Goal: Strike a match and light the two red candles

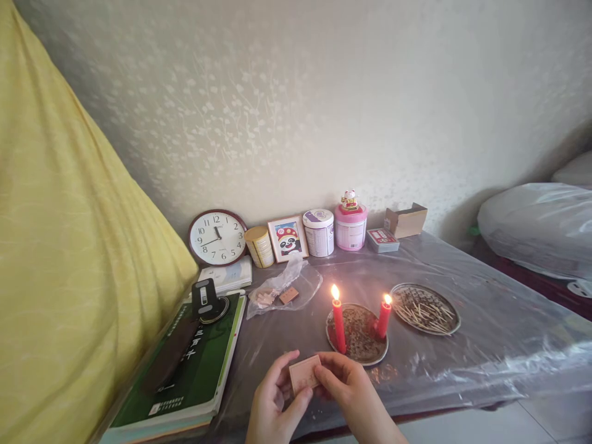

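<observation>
A small tan matchbox [304,375] is held up between both hands at the table's near edge. My left hand [276,401] grips its left side, thumb across the lower edge. My right hand [345,385] pinches the right side, with its thumb on the face and the fingers curled behind. Just beyond the hands, two lit red candles, the left one [339,327] and the right one [383,319], stand upright on a round metal plate [358,330]. Several matchsticks [428,314] lie on a second round plate [456,327] to the right.
A clear plastic bag [309,283] with small boxes lies behind the hands. At left, a black strapped object [206,299] rests on a green book [210,376]. Along the wall stand a clock [217,237], a panda picture [287,240], tins and a card box [383,240]. Plastic sheeting covers the table.
</observation>
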Tool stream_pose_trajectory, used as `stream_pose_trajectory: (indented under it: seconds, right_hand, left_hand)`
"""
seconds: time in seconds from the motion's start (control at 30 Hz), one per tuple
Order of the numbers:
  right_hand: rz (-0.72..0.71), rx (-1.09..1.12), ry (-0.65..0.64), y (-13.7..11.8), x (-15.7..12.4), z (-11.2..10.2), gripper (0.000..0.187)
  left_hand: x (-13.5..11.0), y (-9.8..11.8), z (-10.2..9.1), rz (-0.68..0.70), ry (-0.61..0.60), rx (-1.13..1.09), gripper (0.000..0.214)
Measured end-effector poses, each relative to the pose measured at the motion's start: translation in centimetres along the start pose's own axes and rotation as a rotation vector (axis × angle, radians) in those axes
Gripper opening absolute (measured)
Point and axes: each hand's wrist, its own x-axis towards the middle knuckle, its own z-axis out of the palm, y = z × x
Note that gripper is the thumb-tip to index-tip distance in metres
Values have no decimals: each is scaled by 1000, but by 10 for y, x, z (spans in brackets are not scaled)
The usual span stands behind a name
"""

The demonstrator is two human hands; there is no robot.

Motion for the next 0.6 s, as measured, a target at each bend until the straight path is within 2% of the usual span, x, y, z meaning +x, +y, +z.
stream_pose_trajectory:
  seconds: [0.13,0.4,0.6]
  right_hand:
    - [23,85,93,8,4,-2,30]
    - [86,16,38,5,5,-7,26]
    - [66,-123,37,2,3,-10,19]
  left_hand:
    - [-1,-6,0,59,12,110,39]
    - [0,-10,-6,131,35,308,37]
    - [-1,-10,-6,141,54,384,36]
